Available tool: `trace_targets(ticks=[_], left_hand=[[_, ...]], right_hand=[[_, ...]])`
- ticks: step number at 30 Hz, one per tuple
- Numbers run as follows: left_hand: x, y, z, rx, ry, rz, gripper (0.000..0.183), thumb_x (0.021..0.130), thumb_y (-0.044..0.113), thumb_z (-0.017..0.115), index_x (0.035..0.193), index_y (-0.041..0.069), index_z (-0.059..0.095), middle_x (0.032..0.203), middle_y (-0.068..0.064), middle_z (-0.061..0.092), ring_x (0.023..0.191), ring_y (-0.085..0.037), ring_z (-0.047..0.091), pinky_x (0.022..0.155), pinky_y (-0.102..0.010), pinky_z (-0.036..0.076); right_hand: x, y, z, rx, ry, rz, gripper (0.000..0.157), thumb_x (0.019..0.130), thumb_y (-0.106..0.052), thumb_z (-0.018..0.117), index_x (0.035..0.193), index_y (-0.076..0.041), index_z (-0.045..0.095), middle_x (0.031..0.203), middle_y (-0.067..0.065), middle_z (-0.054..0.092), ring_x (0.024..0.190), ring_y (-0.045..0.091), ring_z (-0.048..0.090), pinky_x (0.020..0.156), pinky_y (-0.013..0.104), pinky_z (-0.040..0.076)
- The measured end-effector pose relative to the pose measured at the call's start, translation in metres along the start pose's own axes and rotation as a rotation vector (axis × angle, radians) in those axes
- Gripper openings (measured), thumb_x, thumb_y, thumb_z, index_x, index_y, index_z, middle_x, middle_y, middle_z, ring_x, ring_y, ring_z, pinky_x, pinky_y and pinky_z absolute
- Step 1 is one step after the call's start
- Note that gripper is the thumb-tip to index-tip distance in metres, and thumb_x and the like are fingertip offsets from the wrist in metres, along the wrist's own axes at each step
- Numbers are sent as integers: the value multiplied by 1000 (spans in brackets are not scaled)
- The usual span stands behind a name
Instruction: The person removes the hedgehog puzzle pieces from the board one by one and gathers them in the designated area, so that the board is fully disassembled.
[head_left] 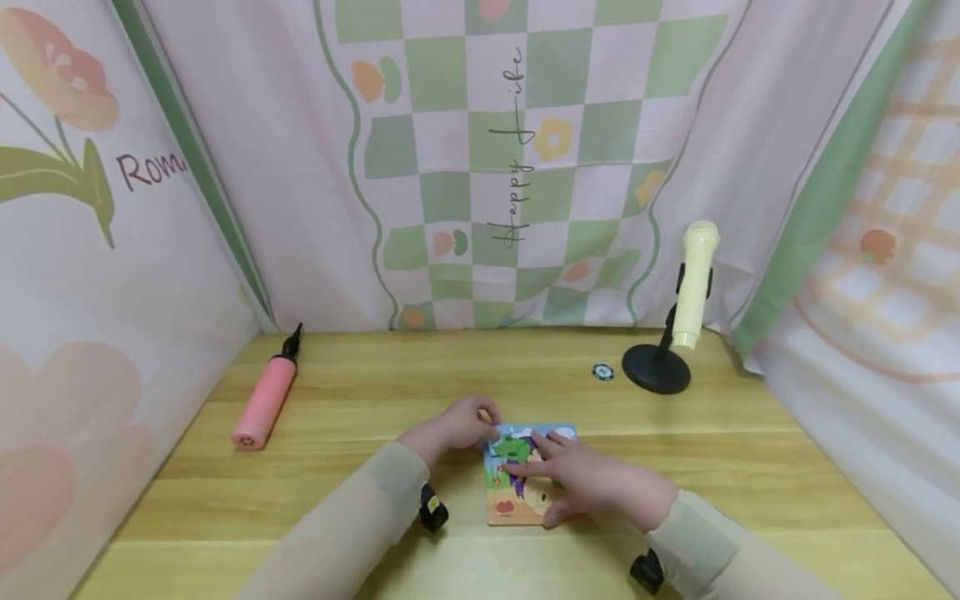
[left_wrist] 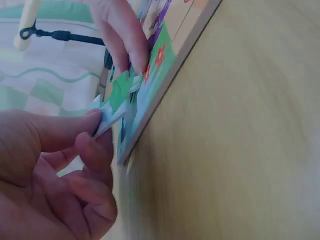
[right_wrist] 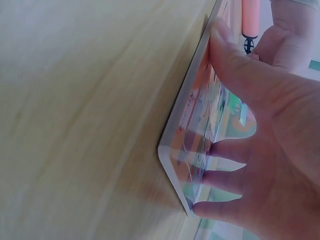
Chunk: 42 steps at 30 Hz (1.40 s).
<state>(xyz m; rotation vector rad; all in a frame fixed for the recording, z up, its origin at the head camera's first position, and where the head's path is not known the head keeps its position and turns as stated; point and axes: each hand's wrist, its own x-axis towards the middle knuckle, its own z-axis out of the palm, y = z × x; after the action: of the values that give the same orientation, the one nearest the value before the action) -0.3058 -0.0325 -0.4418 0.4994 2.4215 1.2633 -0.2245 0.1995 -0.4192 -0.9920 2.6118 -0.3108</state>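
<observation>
Well, curtains (head_left: 525,167) border the table (head_left: 390,375); left fingers (left_wrist: 96,152) pinch a piece (left_wrist: 108,119), right fingers (right_wrist: 225,209) spread.

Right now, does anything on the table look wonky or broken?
Yes, one green-and-blue puzzle piece looks askew. The left hand pinches it, tilted up from the puzzle board instead of lying flat. I see nothing spilled or broken.

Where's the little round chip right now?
In the head view, the round chip lies on the table toward the back right, just left of the microphone stand.
</observation>
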Motion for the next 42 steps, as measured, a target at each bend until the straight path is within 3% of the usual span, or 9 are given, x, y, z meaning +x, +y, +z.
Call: trace_targets(ticks=[3,7,13,17,21,31,37,42], left_hand=[[-3,-9,-16,-60,58,22,5,90,2,65,95,5,66,85,-8,62,66,-17,56,59,-27,48],[-9,-27,-54,-79,199,2,8,89,-1,64,95,-1,68,85,-10,64,73,-19,60,65,-29,51],[-21,-56,-120,-14,352,-116,8,88,1,68,92,-5,66,85,-12,65,77,-22,62,70,-31,51],[-25,-68,-146,8,413,-201,12,90,4,67,96,-7,67,87,-12,65,79,-21,60,68,-29,49],[-25,-74,-152,0,453,-261,15,91,5,66,98,-7,67,88,-12,65,80,-21,58,70,-29,47],[-21,-87,-150,61,461,-401,17,91,11,65,100,-3,66,96,-15,63,91,-29,56,80,-39,45],[-20,-90,-146,90,507,-402,16,90,13,68,98,0,63,97,-15,61,91,-29,56,78,-41,46],[-10,-70,-134,54,518,-301,16,91,14,67,102,3,62,101,-14,61,89,-28,58,75,-40,49]], right_hand=[[0,0,1,12,5,0,81,76,-49,75,149,-40,41,157,27,21,138,53,22,104,69,27],[-1,-2,0,39,3,17,81,76,-47,76,149,-40,42,157,26,20,139,53,21,104,69,26],[-2,-2,-1,49,-11,36,81,75,-47,77,148,-41,42,158,25,20,140,52,20,104,68,27],[-3,-1,-1,49,-12,33,81,75,-48,77,148,-42,43,158,25,21,140,52,20,105,67,27],[-3,-1,-1,38,-9,22,81,75,-49,76,148,-41,42,157,26,21,140,52,21,105,67,26],[-2,-1,-1,34,-6,9,81,76,-50,74,149,-39,42,157,26,21,139,52,21,105,67,27],[-1,-2,0,44,-6,13,80,76,-49,75,149,-40,42,157,25,21,139,53,21,105,67,27],[-1,0,1,55,-12,23,79,77,-48,75,148,-41,42,158,25,21,140,52,21,105,67,27]])
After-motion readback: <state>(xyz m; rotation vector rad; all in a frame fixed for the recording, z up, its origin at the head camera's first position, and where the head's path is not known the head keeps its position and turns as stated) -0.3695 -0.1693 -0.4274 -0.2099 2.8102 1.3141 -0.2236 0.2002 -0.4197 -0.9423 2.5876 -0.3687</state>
